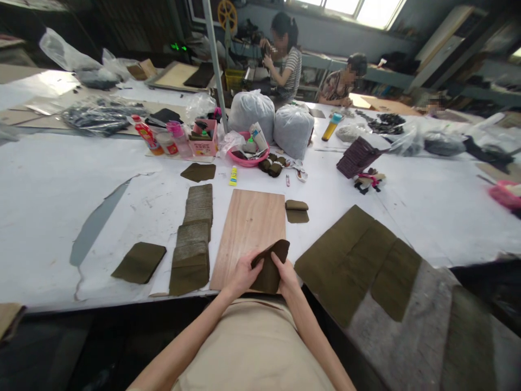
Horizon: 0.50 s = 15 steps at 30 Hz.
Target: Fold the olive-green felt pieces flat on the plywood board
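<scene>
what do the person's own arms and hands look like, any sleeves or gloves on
Both forearms are bare right up to the bottom edge of the picture, with no sleeve in view. The left hand and the right hand wear no gloves. No watch, bracelet or ring can be made out on either. Between the arms lies a plain beige garment on the person's front.

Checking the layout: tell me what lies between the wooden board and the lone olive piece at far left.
In the head view, an overlapping row of olive fabric pieces lies between the wooden board and the lone piece.
</scene>
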Each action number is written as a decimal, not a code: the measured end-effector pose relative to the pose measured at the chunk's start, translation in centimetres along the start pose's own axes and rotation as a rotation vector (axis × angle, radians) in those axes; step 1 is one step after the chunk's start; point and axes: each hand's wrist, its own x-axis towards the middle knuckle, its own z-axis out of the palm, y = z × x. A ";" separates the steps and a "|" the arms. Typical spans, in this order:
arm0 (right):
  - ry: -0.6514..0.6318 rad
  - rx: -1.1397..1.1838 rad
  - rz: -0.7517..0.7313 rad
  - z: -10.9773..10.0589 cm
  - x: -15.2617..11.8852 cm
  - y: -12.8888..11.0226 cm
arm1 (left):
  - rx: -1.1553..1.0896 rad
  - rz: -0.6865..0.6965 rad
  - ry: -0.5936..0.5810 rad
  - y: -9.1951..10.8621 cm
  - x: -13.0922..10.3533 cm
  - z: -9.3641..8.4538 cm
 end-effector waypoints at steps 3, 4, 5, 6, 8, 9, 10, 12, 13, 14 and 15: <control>0.062 0.031 0.018 0.2 0.2 0.1 | -0.078 -0.145 -0.061 0.0 0.2 -0.1; 0.099 -0.041 -0.063 0.2 0.1 0.1 | -0.106 -0.220 -0.083 0.0 0.2 -0.1; 0.119 -0.124 -0.149 0.1 0.1 0.1 | -0.108 -0.261 -0.096 0.1 0.2 0.0; 0.131 -0.193 -0.217 0.0 0.0 0.1 | -0.083 -0.250 -0.088 0.2 0.2 0.0; 0.130 -0.193 -0.226 -0.2 -0.1 -0.1 | 0.012 -0.104 -0.037 0.5 0.2 0.2; 0.125 -0.117 -0.160 -0.2 0.0 -0.2 | 0.054 -0.024 -0.018 0.6 0.2 0.2; 0.116 -0.017 -0.069 -0.2 0.1 -0.2 | 0.073 0.025 -0.013 0.8 0.2 0.3; 0.092 0.166 0.091 -0.2 0.3 -0.2 | 0.025 -0.030 -0.042 0.9 0.3 0.3; 0.076 0.216 0.125 -0.1 0.4 -0.1 | -0.032 -0.118 -0.054 0.8 0.3 0.3; 0.068 0.229 0.122 0.0 0.4 0.0 | -0.094 -0.212 -0.056 0.7 0.2 0.3; 0.071 0.216 0.092 0.0 0.5 0.2 | -0.153 -0.290 -0.053 0.6 0.2 0.2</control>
